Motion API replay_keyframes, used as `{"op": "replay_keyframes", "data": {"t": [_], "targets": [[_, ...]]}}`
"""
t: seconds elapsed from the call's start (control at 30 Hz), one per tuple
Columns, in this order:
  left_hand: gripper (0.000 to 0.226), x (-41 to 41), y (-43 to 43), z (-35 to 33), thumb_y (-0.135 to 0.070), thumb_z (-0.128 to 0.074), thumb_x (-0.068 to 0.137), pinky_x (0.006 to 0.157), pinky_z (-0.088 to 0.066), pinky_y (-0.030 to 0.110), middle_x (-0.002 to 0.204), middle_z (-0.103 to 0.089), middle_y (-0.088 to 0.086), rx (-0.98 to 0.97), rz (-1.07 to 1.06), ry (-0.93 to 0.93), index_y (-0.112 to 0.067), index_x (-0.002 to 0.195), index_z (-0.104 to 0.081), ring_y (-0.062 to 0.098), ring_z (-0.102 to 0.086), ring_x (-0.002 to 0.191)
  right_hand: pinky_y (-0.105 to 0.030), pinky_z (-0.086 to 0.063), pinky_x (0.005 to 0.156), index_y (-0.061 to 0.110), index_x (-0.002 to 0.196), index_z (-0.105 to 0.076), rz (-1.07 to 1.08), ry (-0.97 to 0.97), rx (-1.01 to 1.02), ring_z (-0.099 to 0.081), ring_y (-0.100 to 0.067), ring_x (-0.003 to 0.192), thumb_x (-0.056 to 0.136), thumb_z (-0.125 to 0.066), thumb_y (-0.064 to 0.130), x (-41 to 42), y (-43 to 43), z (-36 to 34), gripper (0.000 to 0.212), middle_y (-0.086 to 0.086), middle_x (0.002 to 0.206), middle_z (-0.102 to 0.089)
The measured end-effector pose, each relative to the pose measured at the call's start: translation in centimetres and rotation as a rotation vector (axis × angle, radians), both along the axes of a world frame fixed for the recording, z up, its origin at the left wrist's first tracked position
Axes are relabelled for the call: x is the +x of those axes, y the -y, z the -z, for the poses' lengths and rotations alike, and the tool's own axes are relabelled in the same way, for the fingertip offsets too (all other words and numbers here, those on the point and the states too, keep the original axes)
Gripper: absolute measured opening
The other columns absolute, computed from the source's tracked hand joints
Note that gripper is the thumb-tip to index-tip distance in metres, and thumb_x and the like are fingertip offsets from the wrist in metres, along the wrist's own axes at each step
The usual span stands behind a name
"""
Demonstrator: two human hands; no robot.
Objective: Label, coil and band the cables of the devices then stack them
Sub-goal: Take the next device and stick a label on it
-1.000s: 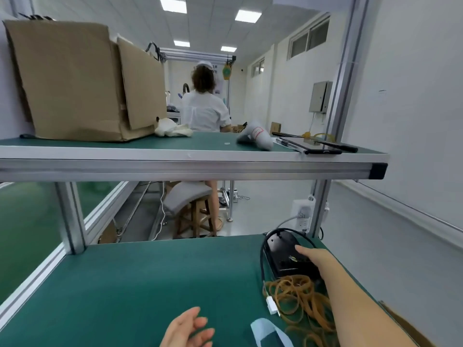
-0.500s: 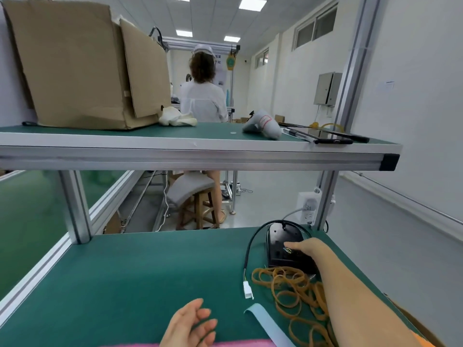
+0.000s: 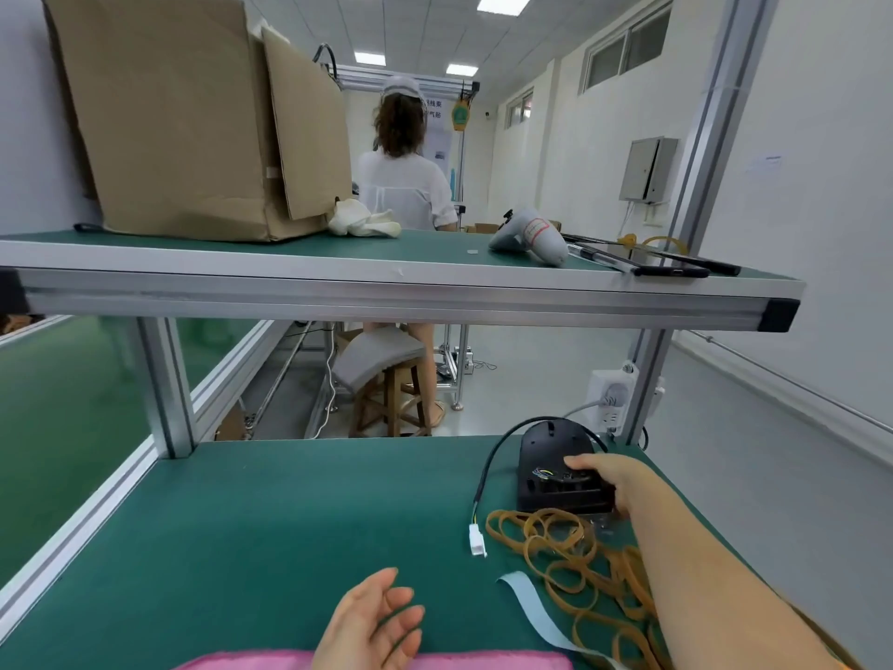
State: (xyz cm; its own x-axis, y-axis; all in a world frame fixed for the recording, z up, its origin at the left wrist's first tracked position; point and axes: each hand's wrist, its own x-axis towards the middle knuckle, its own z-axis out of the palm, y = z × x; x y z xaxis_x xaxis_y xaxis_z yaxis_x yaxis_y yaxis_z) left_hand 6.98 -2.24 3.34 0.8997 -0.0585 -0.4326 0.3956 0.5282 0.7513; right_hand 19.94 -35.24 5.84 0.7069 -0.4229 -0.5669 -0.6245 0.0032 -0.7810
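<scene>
A black device [image 3: 551,456] lies at the far right of the green bench [image 3: 270,515]. My right hand [image 3: 611,478] grips its near right end, thumb on top. Its black cable [image 3: 488,469] arcs round the back and down the left side to a white connector [image 3: 477,544] lying on the mat. A heap of several tan rubber bands [image 3: 575,558] sits just in front of the device, under my right forearm. A pale blue label strip [image 3: 531,609] lies nearer me. My left hand [image 3: 372,626] hovers with relaxed fingers, holding nothing, at the near edge.
An upper shelf [image 3: 396,278] overhangs the bench, carrying a cardboard box [image 3: 193,118], white gloves, a grey scanner [image 3: 531,236] and dark flat devices. A wall socket [image 3: 611,398] hangs on the right post. A person sits on a stool beyond. Pink fabric [image 3: 367,662] lies at the near edge.
My right hand has drawn the black device a little toward me; the cable straightened and its white connector slid left, away from the rubber bands. The camera tilted down slightly.
</scene>
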Motion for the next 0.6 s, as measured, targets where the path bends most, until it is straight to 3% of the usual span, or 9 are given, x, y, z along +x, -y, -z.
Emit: {"op": "replay_keyframes", "data": {"t": [0.07, 0.2, 0.27, 0.37, 0.47, 0.53, 0.6], "targets": [[0.018, 0.0, -0.1, -0.2, -0.019, -0.047, 0.1, 0.067, -0.043, 0.036, 0.088, -0.057, 0.014, -0.023, -0.014, -0.007, -0.009, 0.094, -0.061, 0.03, -0.056, 0.077, -0.045, -0.054, 0.075, -0.001, 0.104, -0.062, 0.041, 0.103, 0.037, -0.065, -0.035, 0.08, 0.078, -0.075, 0.015, 0.3, -0.7, -0.4, 0.033, -0.02, 0.093, -0.067], [0.019, 0.0, -0.3, -0.5, -0.018, -0.047, 0.1, 0.069, -0.044, 0.035, 0.086, -0.059, 0.012, -0.06, -0.067, 0.001, -0.009, 0.094, -0.063, 0.028, -0.057, 0.076, -0.053, -0.045, 0.1, -0.007, 0.128, -0.05, 0.074, 0.29, -0.051, -0.057, -0.039, 0.115, 0.07, -0.083, 0.016, 0.8, -2.4, -1.9, 0.07, -0.023, 0.127, -0.057], [0.018, 0.0, -0.4, -0.8, -0.017, -0.048, 0.099, 0.068, -0.045, 0.034, 0.085, -0.06, 0.012, -0.061, -0.089, 0.01, -0.009, 0.094, -0.064, 0.027, -0.057, 0.075, -0.046, -0.047, 0.096, -0.008, 0.125, -0.048, 0.08, 0.389, -0.145, -0.057, -0.036, 0.112, 0.068, -0.084, 0.021, 0.9, -3.6, -3.1, 0.073, -0.02, 0.125, -0.057], [0.015, -0.2, -0.6, -1.0, -0.015, -0.052, 0.097, 0.068, -0.046, 0.034, 0.085, -0.062, 0.011, -0.051, -0.105, 0.022, -0.009, 0.094, -0.065, 0.027, -0.06, 0.075, -0.033, -0.043, 0.071, 0.004, 0.103, -0.048, 0.087, 0.533, -0.312, -0.055, -0.026, 0.087, 0.069, -0.084, 0.026, 0.6, -5.5, -5.2, 0.055, -0.012, 0.1, -0.057], [0.015, -0.4, -1.0, -1.1, -0.016, -0.054, 0.096, 0.068, -0.047, 0.034, 0.084, -0.064, 0.01, -0.031, -0.1, 0.04, -0.009, 0.094, -0.067, 0.027, -0.062, 0.076, -0.028, -0.04, 0.057, 0.009, 0.099, -0.047, 0.046, 0.662, -0.302, -0.055, -0.019, 0.078, 0.068, -0.084, 0.024, -0.1, -7.3, -6.7, 0.051, -0.004, 0.086, -0.056], [0.012, -0.5, -1.2, -1.2, -0.015, -0.057, 0.094, 0.067, -0.048, 0.034, 0.083, -0.066, 0.009, -0.005, -0.088, 0.042, -0.009, 0.093, -0.068, 0.026, -0.063, 0.076, -0.034, -0.049, 0.064, 0.008, 0.1, -0.049, 0.003, 0.692, -0.247, -0.06, -0.024, 0.083, 0.067, -0.085, 0.022, -0.7, -8.4, -7.3, 0.05, -0.008, 0.091, -0.06], [0.01, -0.6, -1.5, -1.4, -0.015, -0.059, 0.092, 0.066, -0.048, 0.034, 0.083, -0.065, 0.009, 0.024, -0.083, 0.051, -0.008, 0.092, -0.067, 0.025, -0.063, 0.077, -0.043, -0.055, 0.08, 0.011, 0.097, -0.049, -0.018, 0.702, -0.201, -0.064, -0.028, 0.091, 0.066, -0.085, 0.022, -1.2, -9.6, -7.8, 0.048, -0.012, 0.098, -0.062]]}}
